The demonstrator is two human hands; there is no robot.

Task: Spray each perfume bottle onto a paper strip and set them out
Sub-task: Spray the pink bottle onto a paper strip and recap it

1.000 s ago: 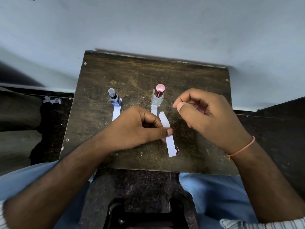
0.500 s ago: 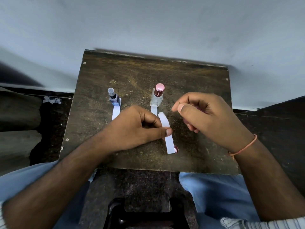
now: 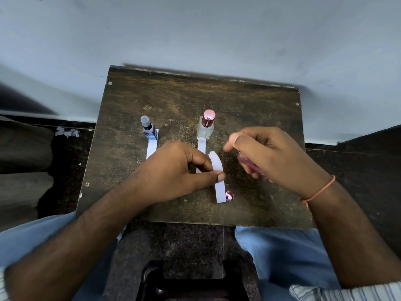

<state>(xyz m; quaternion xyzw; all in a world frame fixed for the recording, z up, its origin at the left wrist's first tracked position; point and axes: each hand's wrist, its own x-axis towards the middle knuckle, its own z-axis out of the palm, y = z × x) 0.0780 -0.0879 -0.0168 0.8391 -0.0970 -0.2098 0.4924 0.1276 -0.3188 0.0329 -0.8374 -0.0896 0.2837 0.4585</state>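
Right hand [image 3: 275, 157] has lifted its forefinger above the pink bottle [image 3: 246, 161] it grips; left hand [image 3: 180, 172] pinches paper strip [image 3: 218, 174]. Risk: spray misses the curled strip.

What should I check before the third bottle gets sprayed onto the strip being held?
1. White paper strip pinched by the left hand: ok.
2. Small pinkish glass bottle gripped in the right hand: ok, mostly hidden.
3. Its round pink cap off, lying on the dark wooden board: ok.
4. Nozzle aimed at the strip: cannot tell, fingers cover it.
5. Index finger on the pump: cannot tell.
6. Grey-capped dark bottle and pink-capped clear bottle upright, each on a strip's end: ok.
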